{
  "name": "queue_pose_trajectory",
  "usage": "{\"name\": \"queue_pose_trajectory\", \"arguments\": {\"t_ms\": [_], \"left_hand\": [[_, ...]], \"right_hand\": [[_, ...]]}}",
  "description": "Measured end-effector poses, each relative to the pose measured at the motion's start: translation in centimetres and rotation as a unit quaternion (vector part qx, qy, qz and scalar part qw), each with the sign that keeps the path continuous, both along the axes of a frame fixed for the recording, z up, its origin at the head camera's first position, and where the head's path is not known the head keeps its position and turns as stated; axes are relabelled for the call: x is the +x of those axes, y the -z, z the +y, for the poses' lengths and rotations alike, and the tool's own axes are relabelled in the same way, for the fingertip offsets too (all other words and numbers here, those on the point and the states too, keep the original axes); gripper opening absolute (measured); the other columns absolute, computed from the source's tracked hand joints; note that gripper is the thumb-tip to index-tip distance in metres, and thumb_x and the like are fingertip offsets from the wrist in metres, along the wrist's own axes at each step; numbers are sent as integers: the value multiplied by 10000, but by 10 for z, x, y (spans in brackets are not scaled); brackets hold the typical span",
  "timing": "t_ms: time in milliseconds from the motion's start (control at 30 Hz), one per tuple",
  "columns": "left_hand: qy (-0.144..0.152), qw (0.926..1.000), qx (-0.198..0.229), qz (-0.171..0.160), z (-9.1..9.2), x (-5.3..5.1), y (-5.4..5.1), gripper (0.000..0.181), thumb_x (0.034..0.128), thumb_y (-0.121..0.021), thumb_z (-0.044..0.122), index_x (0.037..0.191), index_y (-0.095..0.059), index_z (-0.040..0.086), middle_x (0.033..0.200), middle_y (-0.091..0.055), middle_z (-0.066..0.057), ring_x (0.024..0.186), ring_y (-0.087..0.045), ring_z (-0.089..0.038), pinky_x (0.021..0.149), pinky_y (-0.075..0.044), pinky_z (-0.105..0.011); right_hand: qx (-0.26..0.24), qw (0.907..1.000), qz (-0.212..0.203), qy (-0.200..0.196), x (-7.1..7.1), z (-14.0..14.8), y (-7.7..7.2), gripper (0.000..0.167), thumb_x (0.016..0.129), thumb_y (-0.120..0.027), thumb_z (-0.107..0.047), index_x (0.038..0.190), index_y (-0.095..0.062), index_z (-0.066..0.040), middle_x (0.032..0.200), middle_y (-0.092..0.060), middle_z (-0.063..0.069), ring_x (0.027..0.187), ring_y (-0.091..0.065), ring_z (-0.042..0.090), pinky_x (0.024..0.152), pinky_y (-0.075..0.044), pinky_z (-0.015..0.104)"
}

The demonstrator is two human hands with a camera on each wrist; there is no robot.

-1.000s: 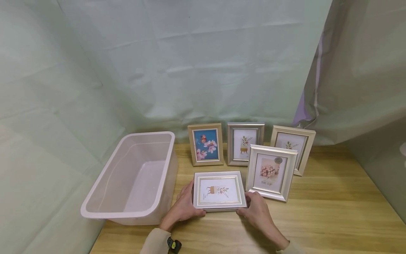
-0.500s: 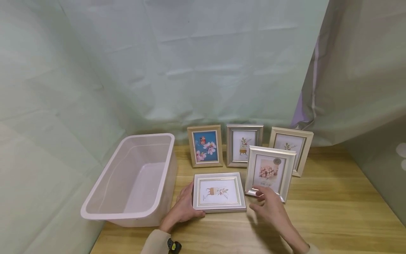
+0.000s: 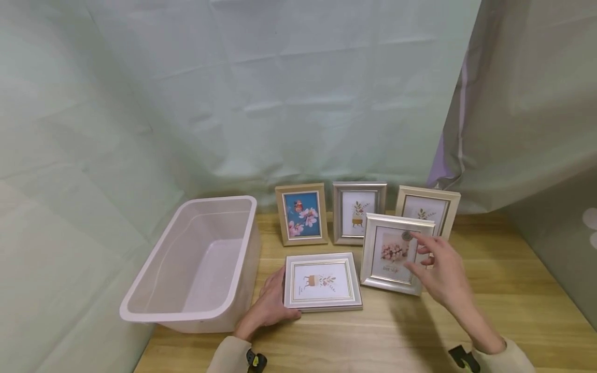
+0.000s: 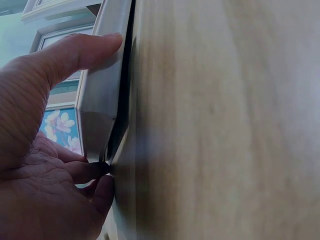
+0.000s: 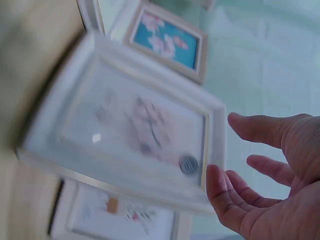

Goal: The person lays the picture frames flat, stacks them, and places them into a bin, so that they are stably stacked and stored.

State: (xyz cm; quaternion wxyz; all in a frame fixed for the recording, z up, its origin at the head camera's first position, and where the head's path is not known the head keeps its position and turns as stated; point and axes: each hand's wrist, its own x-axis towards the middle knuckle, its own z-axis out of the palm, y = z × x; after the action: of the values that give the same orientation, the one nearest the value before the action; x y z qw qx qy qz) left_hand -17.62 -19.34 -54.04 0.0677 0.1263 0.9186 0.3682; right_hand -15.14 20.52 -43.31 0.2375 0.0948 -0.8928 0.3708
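A silver picture frame (image 3: pixel 322 282) with a potted-plant print lies face up on the wooden table. My left hand (image 3: pixel 268 305) grips its near left corner; in the left wrist view the thumb (image 4: pixel 87 50) presses the frame's side and the fingers curl at the corner. My right hand (image 3: pixel 440 269) hovers before the upper right of a standing silver frame (image 3: pixel 373 259) with a pink flower picture. Thumb and fingers are spread around the frame's edge with a gap between them, holding nothing, as the right wrist view shows.
Behind stand a tan frame with a blue bird picture (image 3: pixel 303 240), a grey frame (image 3: pixel 338 217) and a cream frame (image 3: pixel 450 215) partly hidden by the flower frame. A pale plastic bin (image 3: pixel 254 243) stands at left. Pale curtains (image 3: pixel 298 103) hang behind the table.
My right hand has let go of the lying frame's right corner and moved right and up to the standing flower frame. My left hand has stayed on the lying frame.
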Motion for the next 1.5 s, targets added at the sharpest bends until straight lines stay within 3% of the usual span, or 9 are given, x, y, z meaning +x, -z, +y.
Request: {"name": "queue_pose_trajectory", "arguments": {"t_ms": [233,333,500,800,1000,1167,1267,1367,1500], "left_hand": [[112,9999,44,-25,-2,-1,-2,1327,642,-1005,183,1698,-238,-54,1747,-350,-281,1614,-296,-520,1331,-191,-719],[-62,9998,4,-193,-2,1,-5,1322,672,-1002,238,1697,-224,-63,1745,-329,-311,1616,-289,-535,1340,-216,-706],[-515,9978,-18,-406,-1,4,-12,1272,756,-978,320,1695,-216,-71,1739,-295,-353,1612,-271,-573,1311,-286,-710],[-646,9976,71,-250,4,12,-21,1264,780,-963,333,1732,-187,33,1772,-271,-298,1630,-248,-557,1290,-294,-743],[-591,9980,205,-52,8,15,-30,1238,771,-962,320,1732,-221,74,1774,-285,-270,1635,-254,-534,1285,-299,-752],[-551,9981,288,41,10,15,-34,1208,771,-964,305,1722,-256,72,1762,-313,-263,1628,-274,-514,1288,-315,-737],[-549,9979,329,74,10,16,-35,1190,774,-960,297,1716,-272,60,1756,-326,-263,1626,-281,-508,1293,-316,-726],[-562,9977,356,104,10,16,-35,1176,775,-958,293,1712,-286,62,1754,-332,-259,1625,-286,-504,1291,-318,-727],[-579,9974,396,156,10,17,-35,1143,780,-956,286,1703,-317,70,1744,-351,-254,1615,-310,-493,1285,-332,-725]], "right_hand": [[207,9982,559,66,-23,26,-8,701,721,-924,134,1374,-689,32,1190,-605,310,815,-694,406,661,-490,6],[381,9977,550,62,-30,34,-9,729,726,-933,113,1399,-670,22,1296,-548,366,854,-680,445,679,-461,36],[583,9981,135,-122,-38,43,-7,800,761,-927,71,1489,-606,-15,1444,-440,415,961,-639,504,717,-475,149],[942,9928,-2,-740,-50,59,-2,820,764,-910,92,1499,-571,-36,1425,-464,410,785,-675,272,655,-544,246],[1010,9856,161,-1343,-57,68,0,805,755,-879,141,1480,-572,-31,1336,-573,330,880,-661,254,654,-585,232],[1011,9805,277,-1663,-63,74,4,707,793,-848,136,1438,-609,-28,1272,-687,250,856,-592,13,646,-539,217],[912,9786,199,-1834,-65,76,5,666,813,-823,144,1427,-612,-1,1272,-702,262,883,-597,-48,668,-569,223],[751,9778,-66,-1955,-66,78,5,644,846,-792,143,1446,-595,17,1278,-699,290,879,-662,3,677,-599,236],[520,9782,-581,-1925,-67,80,4,605,913,-754,111,1481,-578,1,1309,-683,338,887,-765,213,672,-621,239]]}}
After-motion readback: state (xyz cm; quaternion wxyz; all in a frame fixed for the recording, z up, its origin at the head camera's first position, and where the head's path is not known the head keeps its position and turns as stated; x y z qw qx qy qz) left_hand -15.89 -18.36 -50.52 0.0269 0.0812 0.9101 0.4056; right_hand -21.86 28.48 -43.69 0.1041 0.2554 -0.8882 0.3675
